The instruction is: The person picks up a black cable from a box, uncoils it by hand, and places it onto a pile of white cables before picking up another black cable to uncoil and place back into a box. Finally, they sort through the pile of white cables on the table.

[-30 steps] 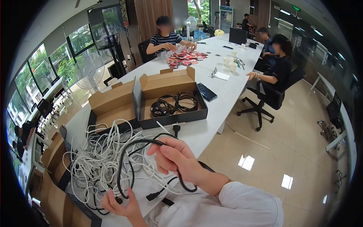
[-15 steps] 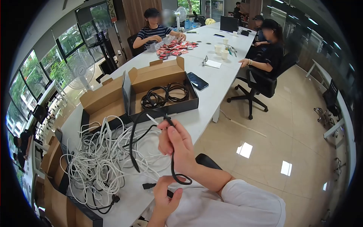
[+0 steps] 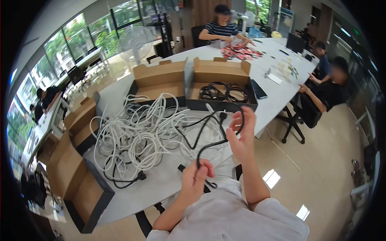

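A black cable [image 3: 212,145] runs between my two hands above the table edge. My left hand [image 3: 195,180] is closed on it low down, with a short end hanging below the fingers. Higher and to the right, my right hand [image 3: 243,134] has its fingers curled around a loop of the same cable. A plug [image 3: 222,116] and a slack black length lie to the left of the right hand. Beyond and left of my hands spreads a tangled heap of white cables [image 3: 140,150], with a black plug [image 3: 140,176] at its near side.
An open box [image 3: 221,105] at the back holds coiled black cables [image 3: 224,92]. Beside it stands another open box [image 3: 159,93], and more open boxes [image 3: 90,188] line the left. A tablet [image 3: 258,89] lies right of the boxes. Several people sit farther along the table [image 3: 270,106].
My view has turned left. My left hand has risen and now grips the black cable. My right hand has moved apart to the right, drawing the cable into a longer span.
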A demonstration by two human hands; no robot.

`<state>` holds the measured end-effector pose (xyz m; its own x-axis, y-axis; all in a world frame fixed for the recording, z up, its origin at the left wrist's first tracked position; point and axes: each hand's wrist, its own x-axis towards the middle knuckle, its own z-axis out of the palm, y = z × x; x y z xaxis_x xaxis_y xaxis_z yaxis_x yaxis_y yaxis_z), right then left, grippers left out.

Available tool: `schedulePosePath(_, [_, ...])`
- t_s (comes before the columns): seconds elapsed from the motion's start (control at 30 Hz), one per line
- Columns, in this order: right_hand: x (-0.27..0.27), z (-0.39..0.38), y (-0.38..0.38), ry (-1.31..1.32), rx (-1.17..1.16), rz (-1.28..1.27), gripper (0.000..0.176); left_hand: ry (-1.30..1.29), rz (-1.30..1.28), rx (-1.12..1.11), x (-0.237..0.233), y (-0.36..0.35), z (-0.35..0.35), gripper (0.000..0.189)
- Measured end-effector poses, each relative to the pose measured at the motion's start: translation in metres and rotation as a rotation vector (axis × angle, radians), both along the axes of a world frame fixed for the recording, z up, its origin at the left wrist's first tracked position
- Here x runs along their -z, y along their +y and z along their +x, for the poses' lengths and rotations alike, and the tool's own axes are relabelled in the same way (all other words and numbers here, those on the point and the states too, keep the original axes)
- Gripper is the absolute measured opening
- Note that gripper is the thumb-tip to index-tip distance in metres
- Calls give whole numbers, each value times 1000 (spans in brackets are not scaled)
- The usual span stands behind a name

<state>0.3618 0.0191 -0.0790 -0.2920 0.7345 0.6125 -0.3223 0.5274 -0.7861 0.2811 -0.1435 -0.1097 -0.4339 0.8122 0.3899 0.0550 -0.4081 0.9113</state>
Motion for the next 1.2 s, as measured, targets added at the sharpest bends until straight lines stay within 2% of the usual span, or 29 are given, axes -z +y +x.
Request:
schedulePosePath(0.03, [-1, -3, -1, -7, 24, 30, 72, -95, -32, 5, -9, -9, -6, 29])
schedulePosePath(0.1, [-10, -9, -6, -37, 17, 61, 65, -290, -98, 23, -21, -27, -20, 33])
schedulePosePath(0.13, [-10, -12, -4, -145, 12, 184, 60, -264, -12, -65, -20, -27, -23, 38])
schedulePosePath(0.2, [-8, -16, 3, -349, 4, 438, 49, -322, 60, -71, -22, -35, -39, 40])
schedulePosePath(0.3, [-3, -27, 3, -450, -295, 522, 30, -413, 231, -18, -15, -46, -63, 41])
schedulePosePath(0.37, [-4, -31, -4, -446, -411, 492, 25, -506, 336, 7, -14, -52, -74, 40])
schedulePosePath(0.53, [-5, -29, -11, -452, -560, 412, 25, -488, 464, 4, -33, -65, -82, 33])
schedulePosePath(0.6, [-4, -29, -11, -422, -556, 464, 26, -512, 483, -10, -28, -61, -78, 33])
schedulePosePath(0.77, [-10, -28, -16, -401, -570, 381, 24, -532, 470, -52, -33, -54, -69, 32])
schedulePosePath(0.8, [-10, -23, -22, -408, -565, 356, 24, -474, 451, -77, -39, -55, -65, 27])
schedulePosePath(0.93, [-16, -16, -34, -405, -503, 477, 23, -452, 506, -124, -39, -67, -55, 31])
schedulePosePath(1.07, [-13, -19, -52, -314, -416, 463, 15, -456, 509, -128, -35, -71, -53, 33])
schedulePosePath(1.2, [-2, -25, -46, -319, -505, 630, 22, -452, 473, -164, -31, -62, -56, 33])
